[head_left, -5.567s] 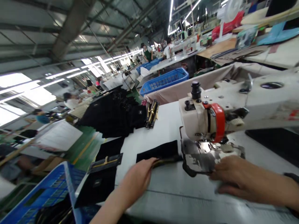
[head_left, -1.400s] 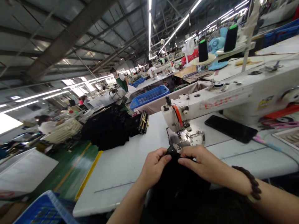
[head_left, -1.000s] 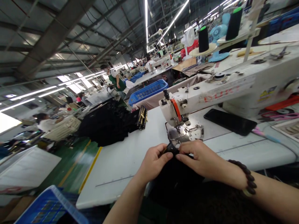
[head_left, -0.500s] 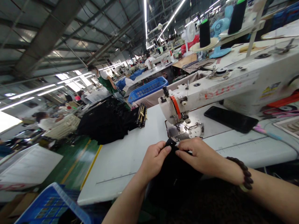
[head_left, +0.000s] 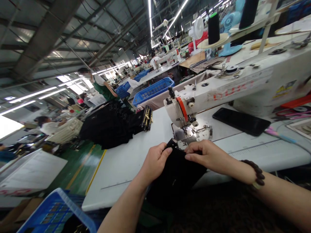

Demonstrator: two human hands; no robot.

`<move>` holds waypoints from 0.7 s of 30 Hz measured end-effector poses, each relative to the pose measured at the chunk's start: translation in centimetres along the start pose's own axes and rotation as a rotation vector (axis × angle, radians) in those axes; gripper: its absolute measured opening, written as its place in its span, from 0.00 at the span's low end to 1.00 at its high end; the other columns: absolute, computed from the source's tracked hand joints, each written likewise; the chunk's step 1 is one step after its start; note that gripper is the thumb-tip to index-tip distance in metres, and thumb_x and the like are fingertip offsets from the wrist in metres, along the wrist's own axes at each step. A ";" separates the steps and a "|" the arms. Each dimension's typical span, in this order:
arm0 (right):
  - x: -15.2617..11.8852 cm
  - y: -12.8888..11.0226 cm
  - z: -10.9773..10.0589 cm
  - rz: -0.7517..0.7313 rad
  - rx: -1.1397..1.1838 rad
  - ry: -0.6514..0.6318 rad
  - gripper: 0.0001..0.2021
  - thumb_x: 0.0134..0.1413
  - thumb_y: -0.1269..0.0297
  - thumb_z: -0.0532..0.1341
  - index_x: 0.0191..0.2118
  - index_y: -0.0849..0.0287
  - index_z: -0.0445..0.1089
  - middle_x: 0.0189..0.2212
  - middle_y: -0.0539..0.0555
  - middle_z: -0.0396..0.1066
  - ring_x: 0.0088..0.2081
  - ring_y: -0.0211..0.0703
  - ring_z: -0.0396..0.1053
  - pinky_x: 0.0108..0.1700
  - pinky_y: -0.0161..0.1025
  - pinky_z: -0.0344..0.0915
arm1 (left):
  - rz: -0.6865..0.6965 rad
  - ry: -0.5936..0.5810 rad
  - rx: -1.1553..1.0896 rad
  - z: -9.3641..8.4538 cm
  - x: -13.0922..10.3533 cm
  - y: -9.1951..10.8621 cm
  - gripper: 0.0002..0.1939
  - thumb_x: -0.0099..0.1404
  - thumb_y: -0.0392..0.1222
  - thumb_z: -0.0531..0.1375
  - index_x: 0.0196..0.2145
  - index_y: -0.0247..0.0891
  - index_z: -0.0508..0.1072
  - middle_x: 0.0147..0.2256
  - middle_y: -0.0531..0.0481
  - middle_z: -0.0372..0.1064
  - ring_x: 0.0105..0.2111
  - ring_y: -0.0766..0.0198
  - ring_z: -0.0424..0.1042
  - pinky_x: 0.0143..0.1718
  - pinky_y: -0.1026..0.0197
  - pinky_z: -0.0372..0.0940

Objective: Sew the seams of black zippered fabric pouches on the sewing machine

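A black cloth piece (head_left: 178, 173) hangs over the near edge of the white sewing table (head_left: 121, 163), its upper edge close to the needle plate of the white sewing machine (head_left: 181, 111). My left hand (head_left: 156, 158) pinches its upper left corner between thumb and fingers. On the right, my right hand (head_left: 206, 155), with a dark bead bracelet on the wrist, grips the upper right edge of the same cloth. Both hands are just in front of the machine's presser foot area. The fingertips are partly hidden by the cloth.
A pile of black cloth pieces (head_left: 109, 124) with gold-coloured metal parts lies at the table's left. A black phone (head_left: 240, 121) rests right of the machine head. Blue baskets stand behind the table (head_left: 154, 90) and at lower left (head_left: 54, 210). A person in green (head_left: 103, 89) stands beyond the pile.
Both hands still hold the cloth. My left hand has shifted slightly left, widening the gap between the hands, and the cloth is spread more. The person in green has moved slightly left.
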State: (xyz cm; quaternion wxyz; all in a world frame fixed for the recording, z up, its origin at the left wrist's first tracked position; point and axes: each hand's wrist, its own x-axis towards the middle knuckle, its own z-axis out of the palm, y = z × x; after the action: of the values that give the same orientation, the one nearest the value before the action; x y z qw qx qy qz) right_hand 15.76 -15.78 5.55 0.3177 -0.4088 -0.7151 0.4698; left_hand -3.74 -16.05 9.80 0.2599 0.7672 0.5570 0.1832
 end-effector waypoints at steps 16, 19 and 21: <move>1.1 3.0 2.2 0.061 -0.042 0.176 0.14 0.45 0.58 0.56 0.18 0.58 0.54 0.14 0.45 0.53 0.20 0.35 0.51 0.23 0.34 0.48 | 0.070 -0.165 0.140 0.9 3.8 -2.0 0.10 0.62 0.41 0.47 0.24 0.38 0.58 0.23 0.53 0.59 0.27 0.63 0.61 0.30 0.63 0.52; 1.1 4.2 1.9 0.055 -0.029 0.233 0.10 0.45 0.60 0.58 0.23 0.58 0.56 0.17 0.45 0.56 0.21 0.36 0.54 0.23 0.33 0.51 | 0.082 -0.227 0.108 1.9 5.6 -3.0 0.10 0.62 0.40 0.48 0.25 0.37 0.60 0.23 0.53 0.61 0.27 0.63 0.63 0.30 0.64 0.55; 1.0 5.0 1.4 0.007 -0.007 0.228 0.06 0.48 0.62 0.57 0.28 0.58 0.59 0.19 0.46 0.59 0.23 0.36 0.57 0.25 0.33 0.55 | 0.090 -0.268 0.091 2.6 6.7 -3.6 0.10 0.62 0.40 0.48 0.25 0.37 0.62 0.24 0.52 0.63 0.28 0.63 0.64 0.31 0.64 0.57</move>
State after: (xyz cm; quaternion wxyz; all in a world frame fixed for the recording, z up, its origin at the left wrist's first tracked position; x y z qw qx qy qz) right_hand 15.56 -14.37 0.50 0.3940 -0.4633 -0.6743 0.4188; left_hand -2.90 -9.33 5.50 0.2884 0.8200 0.4901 0.0652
